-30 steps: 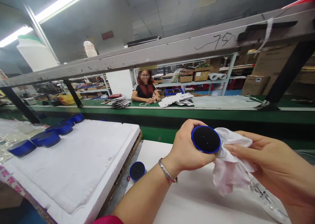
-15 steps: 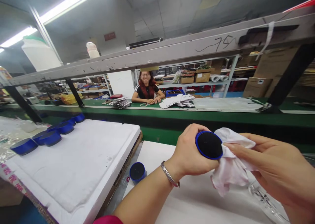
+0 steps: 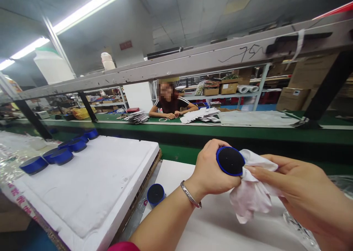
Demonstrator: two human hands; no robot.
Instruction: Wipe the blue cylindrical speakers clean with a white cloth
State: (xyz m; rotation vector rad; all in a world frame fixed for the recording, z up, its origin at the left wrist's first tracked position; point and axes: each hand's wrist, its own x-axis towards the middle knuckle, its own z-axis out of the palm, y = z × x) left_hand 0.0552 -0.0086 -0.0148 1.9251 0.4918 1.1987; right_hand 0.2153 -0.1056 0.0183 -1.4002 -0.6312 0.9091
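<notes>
My left hand (image 3: 211, 168) is wrapped round a small blue round speaker (image 3: 230, 161) whose black top faces me. A silver bracelet sits on that wrist. My right hand (image 3: 298, 186) pinches a crumpled white cloth (image 3: 249, 195) and presses it against the speaker's right side. Both hands hover above a white table top (image 3: 215, 225). Another blue speaker (image 3: 156, 194) stands on the table lower left of my hands.
A white foam board (image 3: 91, 181) lies to the left with several blue speakers (image 3: 62, 156) along its far edge. A green conveyor (image 3: 248, 131) runs across behind. A person (image 3: 172, 103) sits beyond it with stacks of paper (image 3: 200, 114). A grey shelf beam (image 3: 193, 61) spans overhead.
Both hands with the speaker and cloth shifted slightly left and down. The cloth has bunched lower under the speaker. The view has turned a little.
</notes>
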